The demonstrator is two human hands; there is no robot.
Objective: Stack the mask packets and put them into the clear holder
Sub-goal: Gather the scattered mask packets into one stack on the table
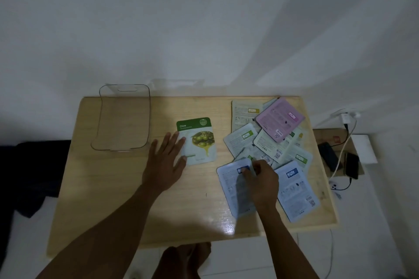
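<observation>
A green-and-white Olive mask packet [199, 140] lies face up at the table's middle. My left hand [165, 161] rests flat with fingers spread, its fingertips on that packet's left edge. To the right lies a loose pile of several mask packets [269, 138], back side up, with a pink packet [280, 119] on top. My right hand [260, 179] pinches the top edge of a pale blue packet [233, 190] at the pile's near side. Another blue packet [297, 190] lies beside it. The clear holder [123, 118] stands empty at the table's far left.
The wooden table [127, 199] stands against a white wall. On the floor to the right lie phones [351, 165], a charger with cables [345, 118] and a cardboard piece. Dark cloth [38, 165] lies at the left. My feet [186, 258] show under the near edge.
</observation>
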